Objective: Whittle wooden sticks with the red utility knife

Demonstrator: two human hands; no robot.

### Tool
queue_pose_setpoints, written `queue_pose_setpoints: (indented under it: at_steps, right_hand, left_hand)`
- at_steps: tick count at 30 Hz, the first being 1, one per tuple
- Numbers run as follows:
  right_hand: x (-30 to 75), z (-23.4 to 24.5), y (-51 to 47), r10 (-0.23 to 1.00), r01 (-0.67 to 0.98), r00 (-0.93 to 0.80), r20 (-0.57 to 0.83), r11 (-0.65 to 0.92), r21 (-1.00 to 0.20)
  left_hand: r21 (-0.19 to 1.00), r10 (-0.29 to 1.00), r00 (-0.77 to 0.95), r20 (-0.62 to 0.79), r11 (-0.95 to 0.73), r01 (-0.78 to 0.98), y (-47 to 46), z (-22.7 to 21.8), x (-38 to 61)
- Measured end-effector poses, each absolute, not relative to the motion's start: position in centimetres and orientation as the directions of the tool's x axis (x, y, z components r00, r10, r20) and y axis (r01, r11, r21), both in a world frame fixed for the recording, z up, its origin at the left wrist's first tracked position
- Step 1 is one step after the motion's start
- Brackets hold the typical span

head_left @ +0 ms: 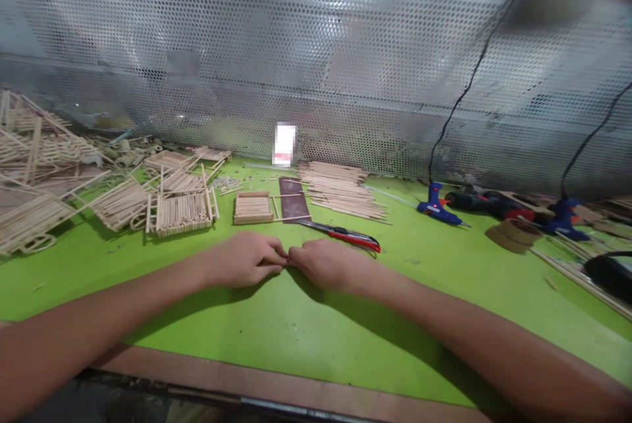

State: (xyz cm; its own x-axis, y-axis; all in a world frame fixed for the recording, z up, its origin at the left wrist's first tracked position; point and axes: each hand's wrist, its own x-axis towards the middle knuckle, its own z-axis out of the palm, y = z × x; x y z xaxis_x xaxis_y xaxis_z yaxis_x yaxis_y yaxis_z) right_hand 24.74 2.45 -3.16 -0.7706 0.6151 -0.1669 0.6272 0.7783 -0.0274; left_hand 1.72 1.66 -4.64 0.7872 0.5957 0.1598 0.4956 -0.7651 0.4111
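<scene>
My left hand [249, 258] and my right hand [320, 262] meet fingertip to fingertip over the green tabletop [266, 324]. Both are pinched closed; whatever lies between the fingers is too small or hidden to make out. Just beyond my right hand lies a red and black utility knife [353, 237], its blade pointing left. A small wooden stick box [253, 207] sits past my left hand. Beside it, two thin sticks reach across a dark brown rectangular plate [295, 200]. A pile of thin wooden sticks [340, 187] is spread behind the knife.
Small stick-built pieces [182, 209] and larger ones [29, 140] crowd the left. At right are a blue glue gun [439, 207], a second blue glue gun [565, 218], cords, and a round brown wooden piece [513, 235]. A perforated metal panel [237, 61] closes off the back.
</scene>
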Motion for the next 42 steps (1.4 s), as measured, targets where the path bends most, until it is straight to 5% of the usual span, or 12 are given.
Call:
queue_pose_setpoints:
  at_steps: [4, 24, 31, 42]
  right_hand:
    - [25.0, -3.4, 2.2, 0.635, 0.646, -0.755, -0.163, 0.763, -0.025]
    - [26.1, -4.7, 2.5, 0.613, 0.618, -0.786, -0.083, 0.782, -0.078]
    - [27.0, -5.4, 3.3, 0.496, 0.488, -0.867, 0.043, 0.864, -0.128]
    - [27.3, -5.8, 3.8, 0.521, 0.498, -0.839, 0.156, 0.851, -0.164]
  left_hand:
    - [0.507, 0.682, 0.721, 0.124, -0.668, 0.545, 1.6, -4.6, 2.0]
    - [0.437, 0.655, 0.725, 0.211, -0.727, 0.529, 1.5, -4.8, 2.1]
    - [0.351, 0.604, 0.755, 0.256, -0.785, 0.51, 2.0, -5.8, 2.1]
    - [0.165, 0.56, 0.771, 0.304, -0.828, 0.537, 2.3, -5.7, 2.3]
